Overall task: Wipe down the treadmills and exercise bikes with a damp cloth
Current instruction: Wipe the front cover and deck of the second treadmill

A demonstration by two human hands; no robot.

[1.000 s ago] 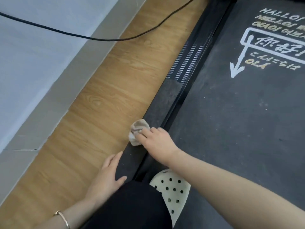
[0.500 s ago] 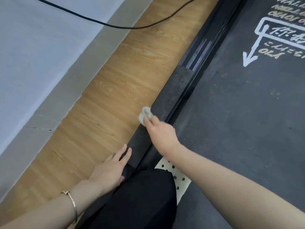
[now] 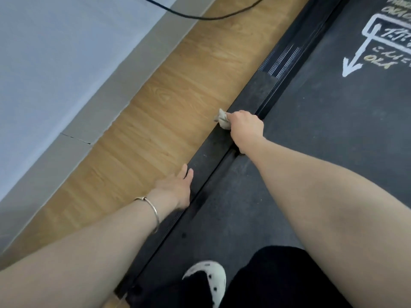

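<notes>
Belt lettering [image 3: 378, 60] on the treadmill [image 3: 311, 130] is cropped, unreadable. The right hand [image 3: 245, 127] clutches the cloth [image 3: 222, 120] against the side rail [image 3: 251, 94]; the left hand [image 3: 175, 190] lies flat, fingers straight, on that rail.

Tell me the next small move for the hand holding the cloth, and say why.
Probably slide the right hand with its cloth up the treadmill's side rail toward the ribbed strip: the rail ahead looks dusty and unobstructed.
</notes>
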